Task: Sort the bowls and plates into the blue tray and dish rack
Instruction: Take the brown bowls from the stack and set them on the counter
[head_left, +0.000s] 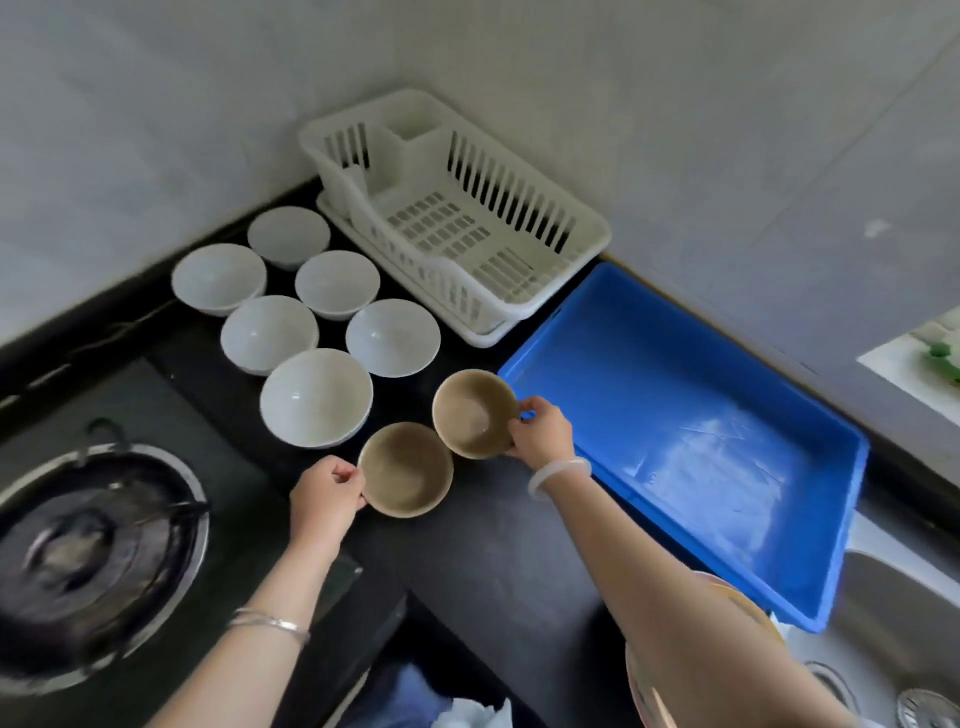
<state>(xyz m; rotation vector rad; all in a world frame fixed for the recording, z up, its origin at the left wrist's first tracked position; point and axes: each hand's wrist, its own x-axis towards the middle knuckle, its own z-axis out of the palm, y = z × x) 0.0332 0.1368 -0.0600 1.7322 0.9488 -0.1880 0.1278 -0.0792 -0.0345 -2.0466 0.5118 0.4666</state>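
Two bare arms reach forward from the bottom edge, one on each side. The left hand (324, 493) has its fingers curled and pinches the left rim of the near brown bowl (405, 470), which sits on the dark tabletop (493, 545). The right hand (540, 431) grips the right rim of the far brown bowl (472, 413) with bent fingers. This bowl looks a little tipped. I cannot tell if it is off the tabletop. The two brown bowls are just beside each other, between the hands.

Right next to the right hand is the near corner of the blue tray (649, 364). Six white bowls (316, 397) stand in two rows to the left of the brown ones. Behind them, in the corner by the wall, is the white dish rack (587, 234). A stove (98, 545) is at the far left, and a sink (893, 623) is at the far right.
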